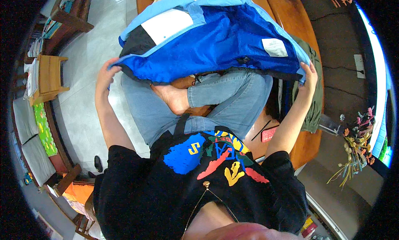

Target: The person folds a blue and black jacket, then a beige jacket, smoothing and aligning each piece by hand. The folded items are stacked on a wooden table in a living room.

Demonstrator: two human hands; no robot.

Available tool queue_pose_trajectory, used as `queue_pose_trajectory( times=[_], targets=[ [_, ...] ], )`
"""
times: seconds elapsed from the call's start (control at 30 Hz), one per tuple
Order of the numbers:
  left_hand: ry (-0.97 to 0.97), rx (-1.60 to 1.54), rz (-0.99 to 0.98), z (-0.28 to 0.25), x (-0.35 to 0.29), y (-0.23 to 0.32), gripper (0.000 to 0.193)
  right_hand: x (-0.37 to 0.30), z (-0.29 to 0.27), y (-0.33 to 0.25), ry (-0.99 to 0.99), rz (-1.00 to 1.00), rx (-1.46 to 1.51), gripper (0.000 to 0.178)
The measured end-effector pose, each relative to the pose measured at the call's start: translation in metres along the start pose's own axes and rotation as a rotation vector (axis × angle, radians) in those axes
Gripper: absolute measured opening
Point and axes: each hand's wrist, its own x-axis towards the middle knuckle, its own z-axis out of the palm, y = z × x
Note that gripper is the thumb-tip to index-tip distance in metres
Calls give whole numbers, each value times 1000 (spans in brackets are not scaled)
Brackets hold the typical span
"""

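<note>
Blue jkt (199,46) in LH (107,75) & RH (309,77)

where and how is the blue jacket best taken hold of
Probably by the two ends of its near edge, one hand from each side, where the left hand and right hand are now. The blue jacket lies spread wide, blue lining showing, and its thin edge should suit a thumb-and-finger pinch.

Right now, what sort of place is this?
Probably a home living room: grey seat cushions line a wooden-framed seat at the left, dried-looking flowers stand at the right, and the floor is pale grey tile.
</note>
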Motion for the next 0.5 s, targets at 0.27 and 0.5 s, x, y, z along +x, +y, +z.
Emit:
queue_pose_trajectory(
  times=[0.27, 0.5],
  targets=[
    [-91, -380, 122, -17, -45, 69, 28, -58, 66, -90, -371, -240, 94, 71],
    [-168, -946, -115, 35, -84, 64, 57, -110, 95, -99, -1415, -59, -135, 66]
  ],
)
